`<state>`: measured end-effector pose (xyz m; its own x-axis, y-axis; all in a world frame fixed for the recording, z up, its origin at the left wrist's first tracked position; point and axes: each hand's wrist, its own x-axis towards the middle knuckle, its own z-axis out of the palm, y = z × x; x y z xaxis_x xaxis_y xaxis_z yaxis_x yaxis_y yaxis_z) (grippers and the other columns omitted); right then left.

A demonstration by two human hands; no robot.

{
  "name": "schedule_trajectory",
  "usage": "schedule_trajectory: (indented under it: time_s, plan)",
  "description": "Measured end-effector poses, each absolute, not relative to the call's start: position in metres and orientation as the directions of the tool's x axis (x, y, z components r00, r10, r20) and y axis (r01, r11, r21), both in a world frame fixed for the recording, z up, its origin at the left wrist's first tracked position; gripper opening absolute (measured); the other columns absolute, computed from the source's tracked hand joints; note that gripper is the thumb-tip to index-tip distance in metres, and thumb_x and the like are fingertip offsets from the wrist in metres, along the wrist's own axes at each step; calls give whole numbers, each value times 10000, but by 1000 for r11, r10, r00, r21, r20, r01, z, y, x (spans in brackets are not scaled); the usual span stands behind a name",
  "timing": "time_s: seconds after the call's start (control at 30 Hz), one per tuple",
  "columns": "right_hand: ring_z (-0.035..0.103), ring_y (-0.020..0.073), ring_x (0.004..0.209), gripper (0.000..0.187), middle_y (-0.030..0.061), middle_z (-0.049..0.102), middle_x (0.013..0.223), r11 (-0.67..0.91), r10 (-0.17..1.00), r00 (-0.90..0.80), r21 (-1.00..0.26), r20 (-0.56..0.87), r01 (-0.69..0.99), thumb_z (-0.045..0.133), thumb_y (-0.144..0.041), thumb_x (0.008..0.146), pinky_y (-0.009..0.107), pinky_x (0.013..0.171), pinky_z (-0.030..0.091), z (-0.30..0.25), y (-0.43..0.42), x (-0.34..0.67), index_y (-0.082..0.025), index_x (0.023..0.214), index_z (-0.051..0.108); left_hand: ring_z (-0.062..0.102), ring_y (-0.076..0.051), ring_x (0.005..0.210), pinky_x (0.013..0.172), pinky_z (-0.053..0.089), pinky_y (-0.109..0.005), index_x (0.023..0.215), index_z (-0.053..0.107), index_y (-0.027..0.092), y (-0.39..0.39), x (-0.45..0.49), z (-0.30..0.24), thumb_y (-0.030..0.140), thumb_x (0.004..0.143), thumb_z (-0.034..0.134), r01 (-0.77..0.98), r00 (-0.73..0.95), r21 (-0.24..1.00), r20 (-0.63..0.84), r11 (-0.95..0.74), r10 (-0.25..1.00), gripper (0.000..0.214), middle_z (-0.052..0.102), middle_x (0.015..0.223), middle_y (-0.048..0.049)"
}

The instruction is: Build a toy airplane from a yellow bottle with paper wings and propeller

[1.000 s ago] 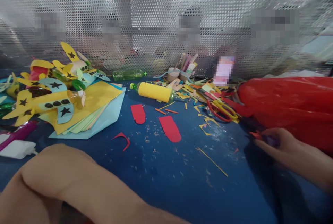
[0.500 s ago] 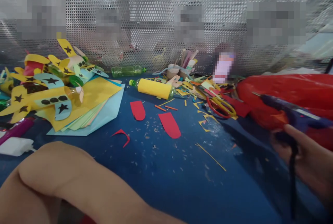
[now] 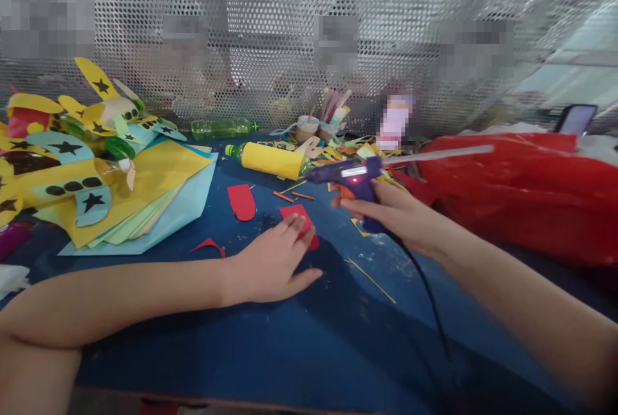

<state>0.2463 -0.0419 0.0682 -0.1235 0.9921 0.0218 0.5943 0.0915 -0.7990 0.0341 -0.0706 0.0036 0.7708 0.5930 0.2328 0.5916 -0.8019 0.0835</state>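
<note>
My right hand [image 3: 398, 212] is wrapped round the grip of a dark blue glue gun [image 3: 365, 193], whose small red light glows and whose nozzle points left. A clear glue stick [image 3: 441, 153] juts from its back. With fingers spread, my left hand [image 3: 270, 260] reaches over a red paper piece [image 3: 313, 239] with a rounded end; its fingertips overlap the paper, and I cannot tell if they press on it. A second red paper piece [image 3: 241, 201] lies farther left. Behind them rests a green bottle wrapped in yellow paper [image 3: 273, 161], on its side.
Bottle airplanes [image 3: 62, 180] crowd the left, beside stacked coloured paper sheets [image 3: 193, 209]. Cups of sticks [image 3: 308, 129] and paper scraps stand at the back. A red plastic bag [image 3: 506, 202] fills the right side. The glue gun's black cord [image 3: 427, 289] trails towards me over the blue table [image 3: 232, 357].
My right hand has brought the glue gun left from beside the red bag to above the table's middle. My left hand has come into view and reached over the right red paper piece.
</note>
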Motion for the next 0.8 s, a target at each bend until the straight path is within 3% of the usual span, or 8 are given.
schedule_trajectory:
  time_s: [0.1,0.2,0.3,0.47,0.8]
  plan:
    - [506,138,532,307,24,572,602,110,966,-247,-759,-69,642,582,-482,799,253,457,399,64,-30,234,-182,748,615,429,-356,1317,1080,364,-470,1333,463,-25,-69,33,-3,527,963,285,630,749,79,202,-773,631,688,493,1367,-271]
    - [567,168,583,316,40,632,633,273,942,-333,-645,29,714,553,-475,836,283,525,459,61,-20,228,-201,700,630,432,-333,1321,1098,341,-455,1310,489,-18,-70,34,-4,529,965,275,635,744,78,208,-769,635,682,517,1354,-256]
    - [588,166,558,406,41,642,601,345,908,-419,-582,7,736,495,-498,872,283,535,475,63,-17,226,-206,611,602,421,-330,1331,1110,325,-442,1317,479,-33,-71,35,-5,536,966,248,641,741,64,205,-765,639,707,518,1355,-255]
    - [566,134,444,524,35,624,520,219,913,-376,-587,-159,779,436,-586,880,248,438,451,64,-19,226,-201,557,582,455,-342,1293,1103,334,-455,1299,496,-41,-71,36,-5,534,962,260,621,753,68,224,-781,618,707,547,1314,-261]
    - [525,116,409,557,19,585,497,169,927,-330,-587,-179,792,432,-622,867,243,417,423,64,-18,227,-200,522,545,399,-365,1339,1097,342,-476,1315,500,-9,-70,37,-3,551,956,253,649,736,53,210,-759,644,709,501,1360,-269]
